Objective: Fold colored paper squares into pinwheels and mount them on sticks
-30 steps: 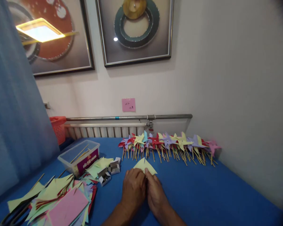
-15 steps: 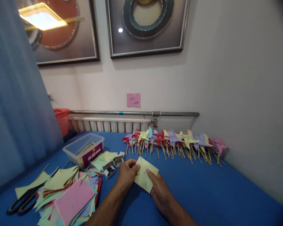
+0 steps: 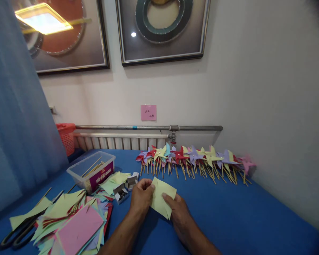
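Left hand (image 3: 141,198): thumb and fingers pinch the left edge of the paper square.
Right hand (image 3: 179,209): grips the right edge; thumb flat on the face, fingers behind.
Paper square (image 3: 161,203): pale yellow; held between both hands, above the blue surface (image 3: 228,216); slits run in from corners; small dark dot near the middle.
Wall note (image 3: 148,112): pink; handwritten, upper line appears to read "252"; lower characters not legible with certainty.
Tub label (image 3: 104,175): purple-red with white characters, too small to read; fitted to the clear tub (image 3: 76,174), which contains wooden sticks (image 3: 93,168).
Small boxes (image 3: 120,193): two, white-grey, open, left of the left hand; the nearer contains small dark pieces; no writing legible.
Paper pile (image 3: 79,228): mixed colours, pink sheet uppermost; at left, beside black-handled scissors (image 3: 18,235).
Pinwheels (image 3: 192,156): multicoloured, on sticks; lying in a row beyond the hands, near the wall.
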Available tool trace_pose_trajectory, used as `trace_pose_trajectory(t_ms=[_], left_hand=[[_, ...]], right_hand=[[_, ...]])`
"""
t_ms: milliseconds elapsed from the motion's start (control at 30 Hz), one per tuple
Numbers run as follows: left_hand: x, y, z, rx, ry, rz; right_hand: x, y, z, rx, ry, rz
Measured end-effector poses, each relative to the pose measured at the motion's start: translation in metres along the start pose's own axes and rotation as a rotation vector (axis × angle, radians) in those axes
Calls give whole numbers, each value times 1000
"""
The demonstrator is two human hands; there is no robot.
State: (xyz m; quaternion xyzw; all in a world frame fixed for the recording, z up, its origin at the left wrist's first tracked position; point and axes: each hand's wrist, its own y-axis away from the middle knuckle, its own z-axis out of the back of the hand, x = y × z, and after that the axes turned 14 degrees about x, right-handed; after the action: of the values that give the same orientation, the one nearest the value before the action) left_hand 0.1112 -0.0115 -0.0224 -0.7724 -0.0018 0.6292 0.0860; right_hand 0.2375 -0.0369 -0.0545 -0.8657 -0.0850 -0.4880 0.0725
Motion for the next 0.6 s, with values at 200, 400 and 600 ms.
trace_pose_trajectory(t_ms=[200,400,600], left_hand=[[3,2,2,24,-136,-66],[2,7,5,34,-514,-285],[-6,16,5,161,-973,-656]], right_hand=[[-1,1,-3,21,-23,-38],[-3,0,-2,20,-38,3],[-4,-2,1,-8,-24,0]])
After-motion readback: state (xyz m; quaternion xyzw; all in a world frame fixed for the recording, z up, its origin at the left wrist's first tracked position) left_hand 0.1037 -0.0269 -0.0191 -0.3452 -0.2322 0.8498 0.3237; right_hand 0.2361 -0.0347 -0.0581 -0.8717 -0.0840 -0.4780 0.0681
